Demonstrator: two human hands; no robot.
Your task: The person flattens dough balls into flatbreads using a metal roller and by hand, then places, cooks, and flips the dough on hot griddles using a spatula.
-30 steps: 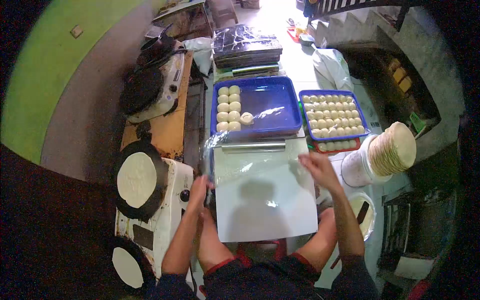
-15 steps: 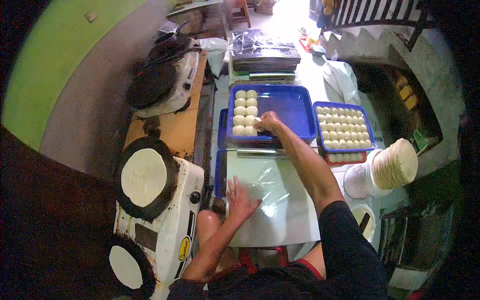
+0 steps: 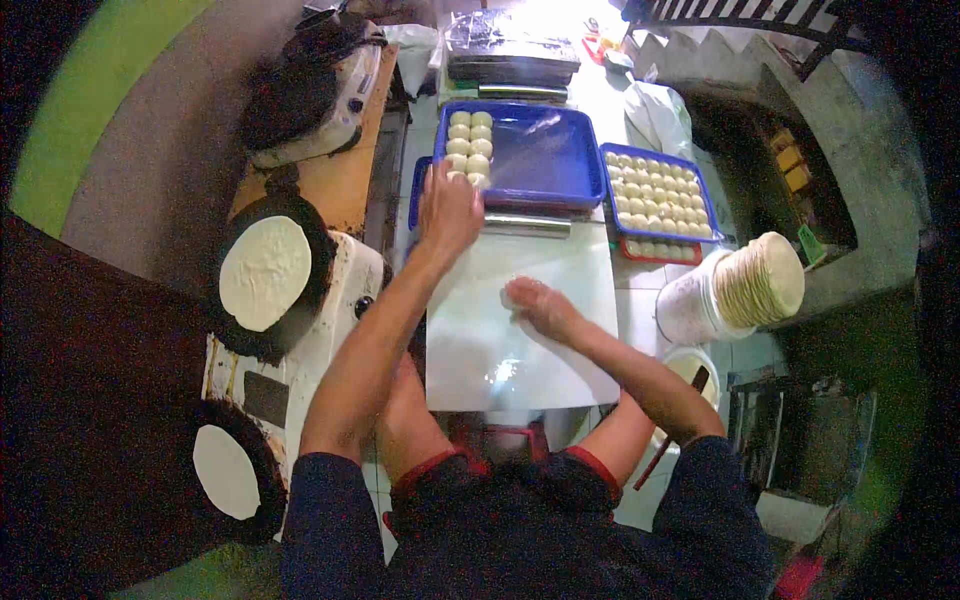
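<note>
My left hand (image 3: 450,215) reaches over the near left corner of the large blue tray (image 3: 598,165), fingers stretched out at the lowest dough balls (image 3: 479,147), which stand in two columns. Nothing shows held in it. On the white board (image 3: 520,370), my right hand (image 3: 545,308) is low against the surface, its fingers pressed together and slightly blurred. Whatever lies beneath those fingers is hidden. A shiny metal roller (image 3: 525,226) lies across the far end of the board, beside the tray.
Flatbreads lie on two dark pans (image 3: 318,300) at the left, on a white stove (image 3: 350,285). At the right are a smaller blue tray (image 3: 607,165) full of dough balls, a white bucket (image 3: 687,300) with stacked flatbreads (image 3: 765,280), and a bowl (image 3: 690,362) with a dark stick.
My right hand has come back from the large tray to the board. My left hand has moved from the board up to the tray's corner. The loose dough piece beside the columns no longer shows.
</note>
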